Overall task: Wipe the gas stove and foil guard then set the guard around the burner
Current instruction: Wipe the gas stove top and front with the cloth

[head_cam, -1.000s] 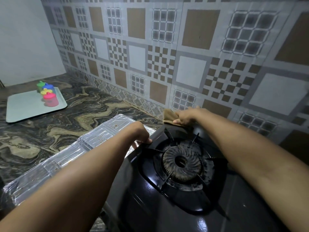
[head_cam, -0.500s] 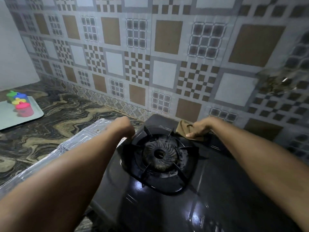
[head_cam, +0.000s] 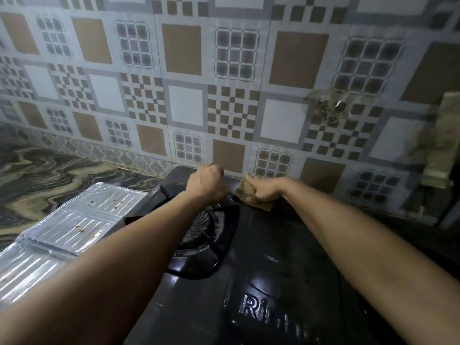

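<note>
Right hand (head_cam: 265,191): fingers curled round a brown cloth (head_cam: 246,192), pressing it on the rear edge of the black gas stove (head_cam: 261,282). Left hand (head_cam: 206,184): fist-curled at the stove's back rim; contents indeterminable. Burner (head_cam: 204,230) partly hidden by the left forearm. Foil guard (head_cam: 72,222) lies flat on the marbled counter (head_cam: 37,178), just left of the stove, spotted with stains.

Left hand (head_cam: 207,184): moved from the stove's left edge beside the guard to the back of the stove (head_cam: 273,257), over the burner's far rim.
Right hand (head_cam: 265,190): slid the cloth (head_cam: 245,192) rightward along the stove's back edge.
Hands: came close together.
</note>
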Demonstrator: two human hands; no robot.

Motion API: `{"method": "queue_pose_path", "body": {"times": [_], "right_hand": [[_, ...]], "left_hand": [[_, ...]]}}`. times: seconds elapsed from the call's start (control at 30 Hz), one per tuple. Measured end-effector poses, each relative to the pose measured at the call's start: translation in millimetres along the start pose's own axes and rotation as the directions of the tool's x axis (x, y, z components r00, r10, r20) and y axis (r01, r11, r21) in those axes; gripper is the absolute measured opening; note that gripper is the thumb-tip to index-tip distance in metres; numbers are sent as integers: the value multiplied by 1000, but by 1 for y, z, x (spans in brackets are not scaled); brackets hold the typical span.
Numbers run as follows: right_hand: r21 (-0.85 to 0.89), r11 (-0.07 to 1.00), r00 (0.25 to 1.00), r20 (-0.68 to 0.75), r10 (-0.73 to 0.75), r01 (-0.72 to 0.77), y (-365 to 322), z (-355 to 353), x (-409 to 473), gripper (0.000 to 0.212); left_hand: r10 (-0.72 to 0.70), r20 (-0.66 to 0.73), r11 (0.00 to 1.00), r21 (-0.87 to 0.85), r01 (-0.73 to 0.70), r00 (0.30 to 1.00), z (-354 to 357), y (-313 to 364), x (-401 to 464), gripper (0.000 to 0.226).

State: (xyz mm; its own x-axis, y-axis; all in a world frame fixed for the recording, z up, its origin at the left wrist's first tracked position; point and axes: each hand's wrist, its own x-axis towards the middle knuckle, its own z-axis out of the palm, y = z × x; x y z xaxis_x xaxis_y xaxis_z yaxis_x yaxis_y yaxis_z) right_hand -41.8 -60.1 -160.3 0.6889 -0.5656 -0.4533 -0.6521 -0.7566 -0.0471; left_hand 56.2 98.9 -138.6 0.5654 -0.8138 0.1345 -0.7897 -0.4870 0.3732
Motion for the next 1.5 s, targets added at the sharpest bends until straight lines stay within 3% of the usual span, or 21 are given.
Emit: {"method": "queue_pose_path", "body": {"times": [0.13,0.27,0.47,0.6,0.7,0.8,1.0,1.1,1.2,1.33,1.5], "right_hand": [[48,999,1000,19,8,-9,29,5,-10,90],[144,968,975,117,187,-203,97,18,-41,96],[161,909,913,214,349,-385,185,29,-93,83],[217,922,936,223,272,-319,179,26,-82,40],[309,928,975,140,171,-207,174,32,-82,60],[365,908,973,173,153,-207,192,37,-94,69],[370,869,940,216,263,-328,242,44,-137,69],[339,882,944,144,295,-328,247,50,-146,86],[310,892,944,139,300,-329,250,50,-148,83],[277,861,905,118,409,-426,270,53,-163,74],[378,754,839,151,523,-538,298,71,-204,99]], "left_hand": [[90,34,996,12,-91,995,15,22,2,41],[130,123,990,36,-135,984,31,42,6,40],[201,210,978,18,-210,957,57,90,7,37],[241,230,969,-1,-248,943,68,111,6,44],[246,230,967,0,-253,942,75,122,7,49],[276,244,960,-21,-279,930,81,137,6,49],[350,288,931,-4,-364,891,99,179,6,52],[412,325,905,-41,-423,851,110,205,-2,52],[491,338,866,-89,-493,802,119,229,-18,59],[575,361,808,-113,-578,734,128,250,-34,60],[575,472,785,-89,-613,668,147,266,-39,76]]}}
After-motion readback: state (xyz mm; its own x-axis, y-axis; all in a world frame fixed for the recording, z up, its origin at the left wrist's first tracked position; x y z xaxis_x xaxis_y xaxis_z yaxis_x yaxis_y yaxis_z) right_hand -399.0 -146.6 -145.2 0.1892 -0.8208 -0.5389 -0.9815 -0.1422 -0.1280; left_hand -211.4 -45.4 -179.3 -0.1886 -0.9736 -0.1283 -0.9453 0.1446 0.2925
